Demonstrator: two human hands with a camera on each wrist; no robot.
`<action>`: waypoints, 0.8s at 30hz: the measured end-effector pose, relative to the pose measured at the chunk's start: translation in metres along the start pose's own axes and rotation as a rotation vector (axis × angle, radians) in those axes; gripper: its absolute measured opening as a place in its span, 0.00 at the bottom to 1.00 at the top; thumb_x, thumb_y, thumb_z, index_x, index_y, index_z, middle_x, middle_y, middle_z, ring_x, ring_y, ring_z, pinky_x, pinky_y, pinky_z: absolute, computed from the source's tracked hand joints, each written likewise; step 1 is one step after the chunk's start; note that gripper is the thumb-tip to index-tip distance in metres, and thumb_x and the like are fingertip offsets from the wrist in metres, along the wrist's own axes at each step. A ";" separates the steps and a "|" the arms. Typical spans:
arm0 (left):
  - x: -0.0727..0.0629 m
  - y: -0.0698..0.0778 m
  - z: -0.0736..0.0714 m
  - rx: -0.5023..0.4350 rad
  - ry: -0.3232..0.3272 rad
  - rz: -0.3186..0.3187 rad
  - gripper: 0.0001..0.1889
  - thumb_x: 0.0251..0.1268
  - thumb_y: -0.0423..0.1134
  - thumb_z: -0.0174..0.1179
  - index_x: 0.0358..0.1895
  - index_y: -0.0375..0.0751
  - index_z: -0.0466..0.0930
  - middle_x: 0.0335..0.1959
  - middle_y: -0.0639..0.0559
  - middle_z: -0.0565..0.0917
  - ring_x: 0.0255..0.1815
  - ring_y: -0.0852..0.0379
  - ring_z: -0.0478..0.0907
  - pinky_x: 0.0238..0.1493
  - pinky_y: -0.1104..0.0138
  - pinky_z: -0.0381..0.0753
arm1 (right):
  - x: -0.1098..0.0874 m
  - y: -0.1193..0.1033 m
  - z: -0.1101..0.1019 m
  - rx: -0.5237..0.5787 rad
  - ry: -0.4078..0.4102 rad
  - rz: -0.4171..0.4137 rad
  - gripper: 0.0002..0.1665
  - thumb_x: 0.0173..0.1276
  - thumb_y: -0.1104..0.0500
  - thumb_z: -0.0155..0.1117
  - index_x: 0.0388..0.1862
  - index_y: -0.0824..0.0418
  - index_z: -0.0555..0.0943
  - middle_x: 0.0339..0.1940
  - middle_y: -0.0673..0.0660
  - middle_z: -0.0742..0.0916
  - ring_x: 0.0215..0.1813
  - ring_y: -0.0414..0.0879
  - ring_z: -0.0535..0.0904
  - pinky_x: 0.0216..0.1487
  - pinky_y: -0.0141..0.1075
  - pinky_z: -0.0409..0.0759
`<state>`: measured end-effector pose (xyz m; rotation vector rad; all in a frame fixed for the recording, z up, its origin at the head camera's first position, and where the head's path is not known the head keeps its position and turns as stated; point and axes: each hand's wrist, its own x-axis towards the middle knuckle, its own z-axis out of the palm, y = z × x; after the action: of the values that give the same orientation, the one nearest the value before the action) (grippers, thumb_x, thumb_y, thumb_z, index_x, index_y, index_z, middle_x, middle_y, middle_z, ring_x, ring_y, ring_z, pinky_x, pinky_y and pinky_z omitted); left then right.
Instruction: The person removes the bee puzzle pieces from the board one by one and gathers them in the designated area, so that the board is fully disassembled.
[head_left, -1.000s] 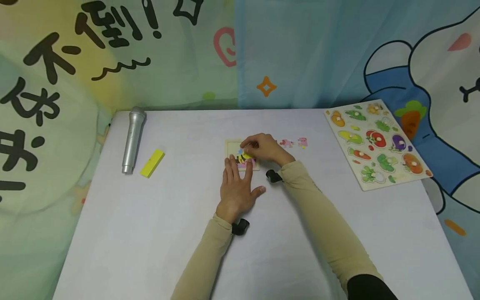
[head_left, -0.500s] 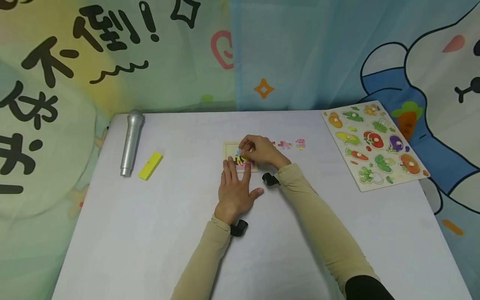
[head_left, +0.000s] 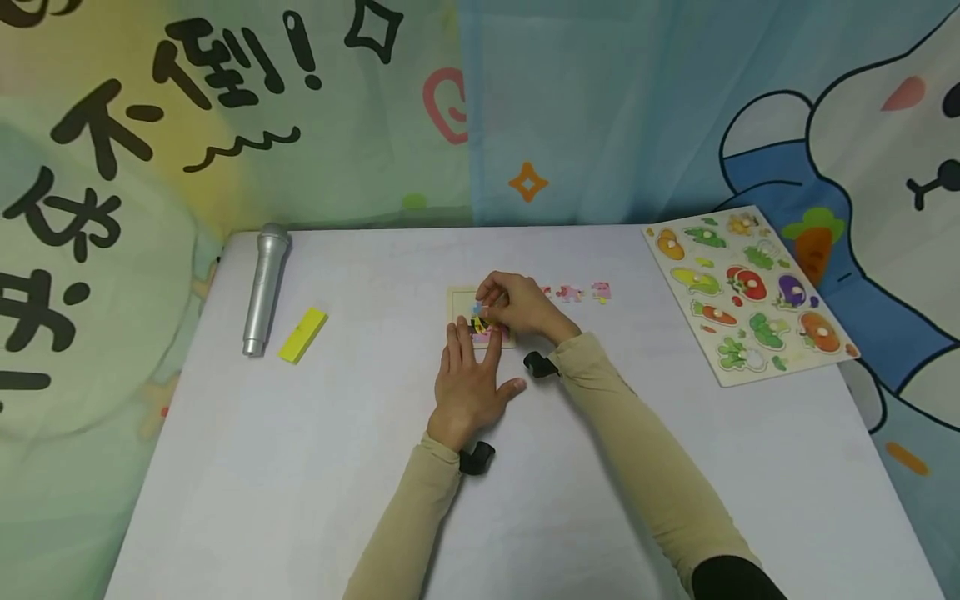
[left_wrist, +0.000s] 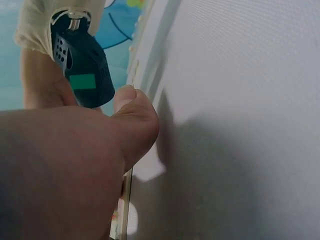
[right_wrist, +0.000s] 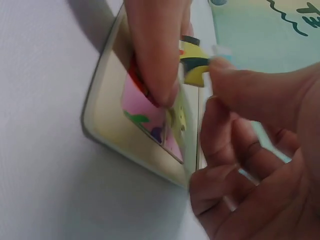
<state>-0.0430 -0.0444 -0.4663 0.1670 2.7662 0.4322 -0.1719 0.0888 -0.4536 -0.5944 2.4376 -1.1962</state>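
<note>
A small wooden jigsaw tray [head_left: 452, 304] lies on the white table, partly covered by both hands. My left hand [head_left: 468, 387] lies with straight fingers over its near edge, fingertips touching the assembled pink pieces [right_wrist: 142, 102]. Between thumb and fingers, my right hand [head_left: 525, 306] pinches a yellow-and-black puzzle piece [right_wrist: 194, 65], held just above the tray in the right wrist view. In the left wrist view, the left thumb [left_wrist: 137, 122] stands out beside the tray edge. Loose pink puzzle pieces [head_left: 570, 293] lie right of the tray, one half hidden behind the right hand.
A silver microphone [head_left: 266, 292] and a yellow block [head_left: 303, 336] lie on the left of the table. At the back right is a vegetable puzzle board [head_left: 716, 287], reaching the table edge. A printed curtain [head_left: 585, 117] hangs behind the table.
The right hand has shifted slightly left over the tray, uncovering part of another loose piece. The left hand keeps its place. The head view has moved a little.
</note>
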 end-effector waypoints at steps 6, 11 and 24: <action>-0.002 0.003 -0.003 0.015 0.016 -0.008 0.47 0.75 0.71 0.53 0.88 0.54 0.50 0.88 0.29 0.35 0.90 0.34 0.31 0.87 0.50 0.48 | -0.010 0.002 -0.011 0.054 0.116 -0.021 0.10 0.76 0.62 0.69 0.53 0.61 0.82 0.46 0.60 0.88 0.48 0.53 0.84 0.55 0.45 0.82; -0.003 0.003 -0.002 0.020 0.020 -0.022 0.47 0.75 0.71 0.53 0.88 0.53 0.50 0.88 0.29 0.35 0.90 0.34 0.32 0.87 0.50 0.48 | -0.027 0.011 -0.029 0.179 0.153 0.047 0.11 0.79 0.63 0.65 0.56 0.62 0.78 0.51 0.62 0.84 0.48 0.58 0.86 0.47 0.46 0.89; 0.000 0.002 0.002 0.030 -0.005 -0.019 0.49 0.75 0.71 0.52 0.89 0.54 0.45 0.88 0.30 0.31 0.89 0.34 0.28 0.88 0.51 0.44 | -0.081 0.063 -0.070 0.242 0.379 0.096 0.18 0.81 0.61 0.64 0.65 0.65 0.78 0.49 0.62 0.82 0.43 0.53 0.85 0.34 0.31 0.83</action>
<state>-0.0425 -0.0418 -0.4677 0.1484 2.7683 0.3857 -0.1504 0.2109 -0.4530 -0.1902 2.5238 -1.6561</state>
